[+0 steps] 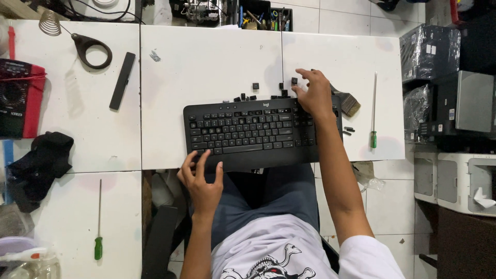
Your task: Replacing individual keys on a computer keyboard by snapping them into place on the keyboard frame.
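Observation:
A black keyboard (248, 132) lies flat at the near edge of a white table (206, 67). My left hand (201, 178) rests on its lower left corner, fingers apart, holding nothing. My right hand (314, 93) reaches over the keyboard's upper right corner, its fingertips at a loose black keycap (294, 80). Whether they grip it is unclear. More loose keycaps (245, 97) lie in a row along the keyboard's far edge, and one (255, 86) sits alone further back.
A paintbrush (350, 103) lies just right of my right hand, then a green-handled screwdriver (373, 135). On the left lie a black bar (122, 80), a black ring tool (93, 49), a red meter (20, 95), a black cloth (44, 163) and another screwdriver (98, 243). Printers (454, 103) stand right.

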